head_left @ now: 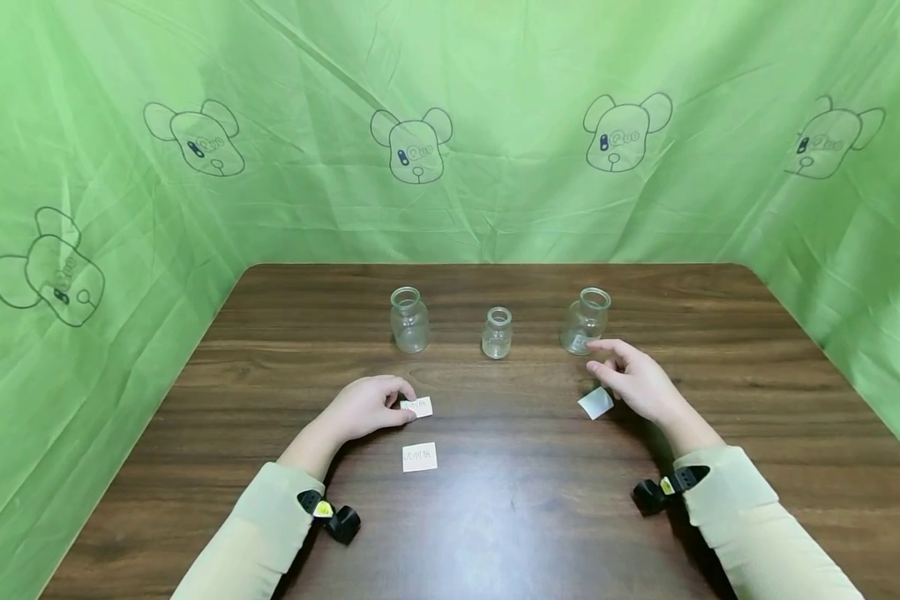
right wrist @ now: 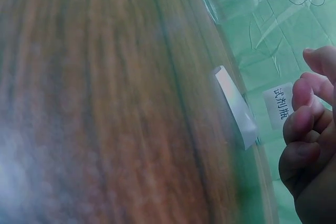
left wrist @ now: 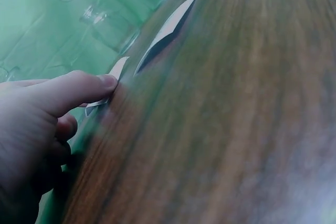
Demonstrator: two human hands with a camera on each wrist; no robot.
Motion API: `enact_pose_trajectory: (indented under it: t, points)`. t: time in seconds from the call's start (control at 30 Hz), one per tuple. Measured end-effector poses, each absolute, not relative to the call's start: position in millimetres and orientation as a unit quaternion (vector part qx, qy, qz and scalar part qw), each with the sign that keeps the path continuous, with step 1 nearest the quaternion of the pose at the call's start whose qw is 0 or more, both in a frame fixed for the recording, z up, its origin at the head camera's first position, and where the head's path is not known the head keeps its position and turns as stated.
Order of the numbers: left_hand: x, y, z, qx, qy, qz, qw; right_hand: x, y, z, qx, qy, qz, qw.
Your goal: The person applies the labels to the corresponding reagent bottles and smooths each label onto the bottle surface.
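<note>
My left hand (head_left: 371,406) pinches the left edge of a small white paper label (head_left: 422,407) with handwriting on it, between thumb and fingertips. In the left wrist view the thumb (left wrist: 86,88) lies over this label. A second handwritten label (head_left: 420,457) lies on the table nearer to me. My right hand (head_left: 637,382) holds nothing, its fingers loosely bent, and the index fingertip overlaps the base of the right glass jar (head_left: 588,315). A handwritten label (right wrist: 278,106) shows on that jar beyond the fingers. Below the right hand lies a blank, pale paper piece (head_left: 596,403).
A large glass jar (head_left: 410,321) stands at the back left and a smaller glass jar (head_left: 497,335) between the two large ones. All are uncapped. Green cloth (head_left: 495,208) hangs behind and beside the brown wooden table (head_left: 510,508).
</note>
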State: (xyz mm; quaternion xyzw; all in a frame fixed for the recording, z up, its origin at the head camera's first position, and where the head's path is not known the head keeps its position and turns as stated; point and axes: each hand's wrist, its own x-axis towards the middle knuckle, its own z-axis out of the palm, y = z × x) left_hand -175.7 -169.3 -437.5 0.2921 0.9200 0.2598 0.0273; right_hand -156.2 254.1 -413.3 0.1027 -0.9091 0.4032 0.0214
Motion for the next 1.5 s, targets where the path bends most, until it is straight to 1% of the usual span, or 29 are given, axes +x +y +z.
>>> enact_pose_trajectory:
  t: [0.2, 0.37, 0.93, 1.5]
  points:
    - [-176.7, -168.7, -434.0, 0.269, 0.915, 0.298, 0.044, -154.9, 252.5, -411.6, 0.100, -0.909, 0.405, 0.017]
    - [-178.1, -168.1, -429.4, 0.255, 0.910, 0.322, 0.047, -155.7, 251.9, -411.1, 0.102, -0.908, 0.407, 0.015]
    - [-186.4, -155.6, -410.0, 0.270, 0.904, 0.330, -0.012, -158.0, 240.8, -411.1, 0.120, -0.906, 0.405, 0.027]
    - [-190.7, -129.7, -405.9, 0.285, 0.901, 0.327, -0.029, -163.1, 225.4, -407.7, 0.120, -0.903, 0.413, 0.000]
